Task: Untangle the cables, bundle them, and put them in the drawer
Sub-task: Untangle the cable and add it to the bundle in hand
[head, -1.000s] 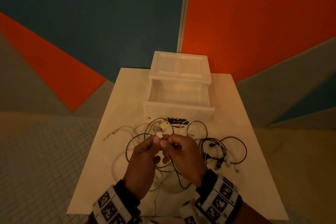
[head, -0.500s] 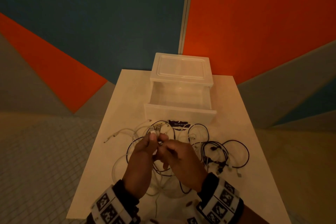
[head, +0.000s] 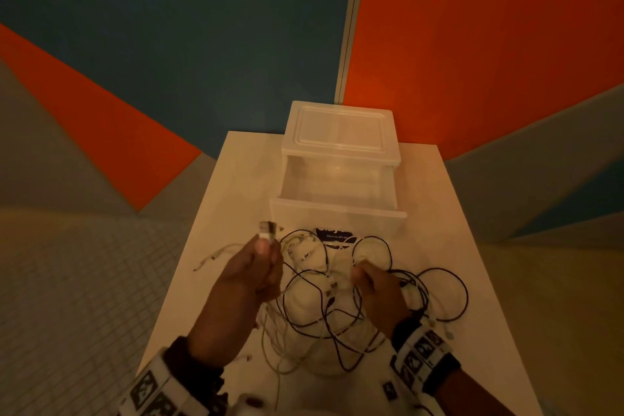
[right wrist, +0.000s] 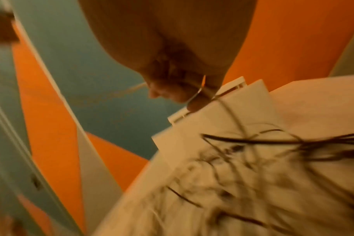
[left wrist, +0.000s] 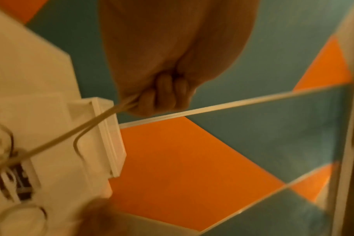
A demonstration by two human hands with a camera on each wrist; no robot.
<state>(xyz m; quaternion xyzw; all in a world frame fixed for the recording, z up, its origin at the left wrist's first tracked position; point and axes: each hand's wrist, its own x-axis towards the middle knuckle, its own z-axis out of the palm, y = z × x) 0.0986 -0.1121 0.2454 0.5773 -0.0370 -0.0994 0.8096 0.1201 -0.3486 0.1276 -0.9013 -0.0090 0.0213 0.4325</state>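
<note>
While the left hand (head: 250, 280) pinched a white cable's USB plug (head: 267, 231) in curled fingers, the tangled black and white cables (head: 341, 294) lay on the white table (head: 472, 280) before the open translucent plastic drawer (head: 337, 213); the right hand (head: 380, 294) pinched a white strand.

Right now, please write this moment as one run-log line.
left hand: holds white cable plug | right hand: pinches cable in tangle | drawer: open | bundling: not yet

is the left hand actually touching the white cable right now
Touching. In the left wrist view the left hand's curled fingers grip the white cable, which runs out from between them.
</note>
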